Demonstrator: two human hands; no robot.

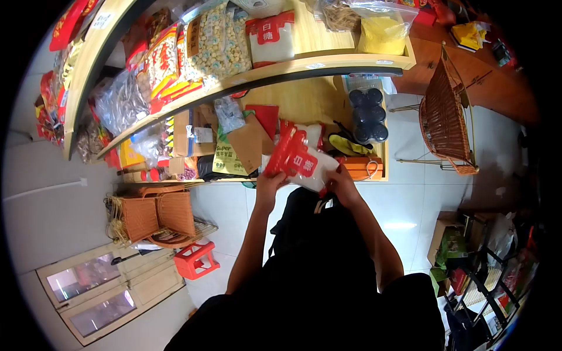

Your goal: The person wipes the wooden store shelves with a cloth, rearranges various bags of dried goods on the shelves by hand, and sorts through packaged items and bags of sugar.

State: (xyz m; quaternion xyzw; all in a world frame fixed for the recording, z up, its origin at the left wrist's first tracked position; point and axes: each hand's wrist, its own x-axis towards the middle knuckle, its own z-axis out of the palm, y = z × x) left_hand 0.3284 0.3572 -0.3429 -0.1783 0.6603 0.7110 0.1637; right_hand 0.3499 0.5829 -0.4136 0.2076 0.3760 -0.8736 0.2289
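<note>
Both my hands hold a red and white bag of white sugar point(304, 164) in front of my body, tilted, its printed label facing up. My left hand point(273, 185) is closed on the bag's red lower left edge. My right hand point(341, 182) grips its white right side. Just behind it, on the lower shelf point(293, 93), lies another red and white bag point(314, 133), partly hidden. A brown cardboard piece point(246, 143) and a green pouch point(231, 157) rest to the left of the held bag.
The upper shelf carries another white sugar bag point(272, 38) and a bag of yellow grain or powder point(381, 36). Dark-lidded jars point(369, 114) stand at the lower shelf's right end. Wicker chairs point(448, 114) and a red stool point(196, 260) are on the floor.
</note>
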